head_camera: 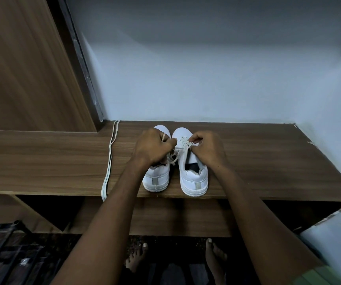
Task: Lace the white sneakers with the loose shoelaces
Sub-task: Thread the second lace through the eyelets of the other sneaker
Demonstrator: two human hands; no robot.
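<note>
Two white sneakers stand side by side on a wooden shelf [268,161], heels towards me. The right sneaker [193,177] has a pale lace [183,141] threaded through its front eyelets. My left hand [153,147] hovers over the left sneaker [157,178] and grips one end of that lace, which trails down between the shoes. My right hand [205,149] pinches the other end of the lace at the right side of the right sneaker's eyelets. A second loose shoelace [110,157] lies stretched on the shelf to the left, its loop hanging over the front edge.
A pale wall rises close behind the shoes and on the right. At the left stands a wooden panel [21,68] with a dark frame. Below the shelf is a lower wooden board [175,217], my bare feet [214,256], and a black metal rack [5,254] at lower left.
</note>
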